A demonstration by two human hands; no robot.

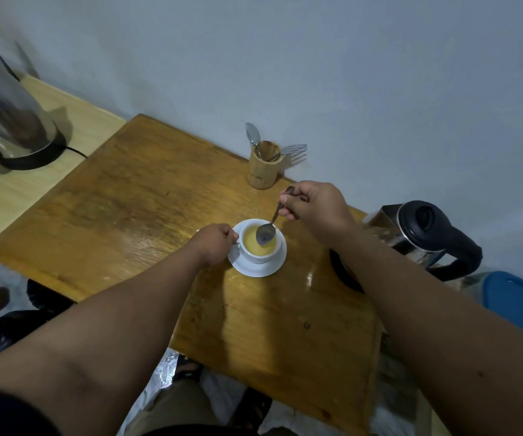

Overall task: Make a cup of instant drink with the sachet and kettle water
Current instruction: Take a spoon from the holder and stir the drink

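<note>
A white cup point(261, 257) full of pale yellow drink stands on a white saucer point(272, 268) in the middle of the wooden table point(128, 196). My left hand point(216, 243) grips the cup's handle on its left side. My right hand point(312, 204) holds a metal spoon point(266, 236) by its stem, with the bowl of the spoon just above the drink. A steel kettle with a black lid and handle point(427, 237) stands on its base at the table's right edge, behind my right forearm. No sachet is in view.
A bamboo holder point(264, 169) with a spoon and a fork stands by the wall behind the cup. A second steel kettle point(5, 111) sits on a lighter table at the far left. A blue lid point(518, 303) shows at the right, below the table's edge.
</note>
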